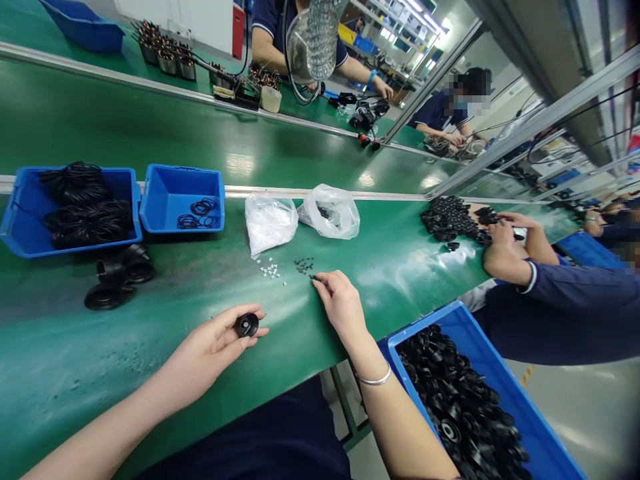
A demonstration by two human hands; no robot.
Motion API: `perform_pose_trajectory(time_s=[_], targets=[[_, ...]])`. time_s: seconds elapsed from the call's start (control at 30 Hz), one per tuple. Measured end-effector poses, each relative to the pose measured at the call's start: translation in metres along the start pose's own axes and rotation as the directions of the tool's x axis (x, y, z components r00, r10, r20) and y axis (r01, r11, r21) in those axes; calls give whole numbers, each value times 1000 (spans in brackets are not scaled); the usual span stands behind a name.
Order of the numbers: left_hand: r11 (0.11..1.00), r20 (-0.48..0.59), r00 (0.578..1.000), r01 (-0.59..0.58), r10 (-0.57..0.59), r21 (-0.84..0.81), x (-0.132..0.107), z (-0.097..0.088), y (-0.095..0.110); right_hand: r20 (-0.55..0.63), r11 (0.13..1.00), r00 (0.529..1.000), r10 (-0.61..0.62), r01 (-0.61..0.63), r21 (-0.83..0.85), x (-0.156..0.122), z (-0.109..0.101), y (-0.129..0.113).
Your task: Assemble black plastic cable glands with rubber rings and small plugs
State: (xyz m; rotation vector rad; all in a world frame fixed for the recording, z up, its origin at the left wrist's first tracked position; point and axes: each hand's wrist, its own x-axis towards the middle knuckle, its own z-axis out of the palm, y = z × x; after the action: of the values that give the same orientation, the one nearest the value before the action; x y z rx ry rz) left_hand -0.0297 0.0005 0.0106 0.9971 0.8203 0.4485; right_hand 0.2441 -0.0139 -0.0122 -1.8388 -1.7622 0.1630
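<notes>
My left hand [215, 350] holds a round black plastic part [247, 325] between thumb and fingers, its hollow side with a small light centre facing up. To the right, my right hand [343, 303] has thumb and index finger pinched on a tiny black piece [313, 277] at the edge of a scatter of small black pieces [303, 265]. Beside these lie small white pieces [271, 270] on the green table [200, 280]. Behind them stand a bag of white pieces [271, 223] and an open clear bag [333, 212] with something dark inside.
A blue bin [15, 213] holds black rings; a smaller blue bin [183, 183] has a few. Black round parts [123, 273] lie at left. A blue crate [493, 353] full of black parts stands at lower right. A co-worker's arms [510, 257] reach over a black pile [450, 220].
</notes>
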Motion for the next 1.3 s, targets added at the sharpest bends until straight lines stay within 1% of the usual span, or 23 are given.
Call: perform_pose_trajectory(time_s=[0.1, 0.23, 0.27, 0.33, 0.4, 0.47, 0.53, 0.6, 0.73, 0.9, 0.97, 1.1, 1.3], targets=[[1000, 28, 1000, -10, 10, -9, 1, -3, -3, 25, 1000, 1000, -4, 4, -16, 4, -1, -1], [1000, 23, 1000, -5, 5, -29, 2, -3, -3, 45, 1000, 999, 1, 0, -24, 0, -7, -2], [999, 20, 1000, -1, 2, -35, 2, -3, -2, 49, 1000, 999, 7, -7, 3, -3, -8, -6], [999, 13, 1000, 5, -4, -49, 1, -1, 0, 72, 994, 997, 7, -15, 107, -11, -7, -21], [998, 11, 1000, 6, -5, -63, 1, 0, 1, 107, 968, 993, -43, 15, 249, -20, -1, -43], [997, 10, 1000, -5, 6, -74, 1, 1, 1, 128, 926, 982, -138, 82, 368, -27, 10, -65], [998, 10, 1000, -22, 22, -52, 2, -1, 0, 127, 891, 964, -232, 158, 426, -31, 21, -81], [999, 15, 999, -37, 37, -10, 3, -3, -3, 135, 877, 945, -297, 214, 431, -30, 30, -90], [998, 40, 997, -67, 67, -13, 6, -7, -9, 190, 892, 917, -349, 263, 367, -23, 35, -92], [998, 15, 998, -65, 65, -7, 5, -7, -10, 213, 910, 902, -376, 317, 267, -20, 33, -95], [998, 11, 998, -54, 55, -32, 4, -7, -8, 200, 904, 898, -392, 336, 262, -24, 33, -96], [993, -5, 999, -41, 40, -114, 4, -6, -4, 176, 882, 889, -423, 359, 307, -38, 35, -94], [989, -23, 999, -33, 30, -145, 6, -7, -8, 231, 899, 876, -423, 373, 230, -55, 35, -87]])
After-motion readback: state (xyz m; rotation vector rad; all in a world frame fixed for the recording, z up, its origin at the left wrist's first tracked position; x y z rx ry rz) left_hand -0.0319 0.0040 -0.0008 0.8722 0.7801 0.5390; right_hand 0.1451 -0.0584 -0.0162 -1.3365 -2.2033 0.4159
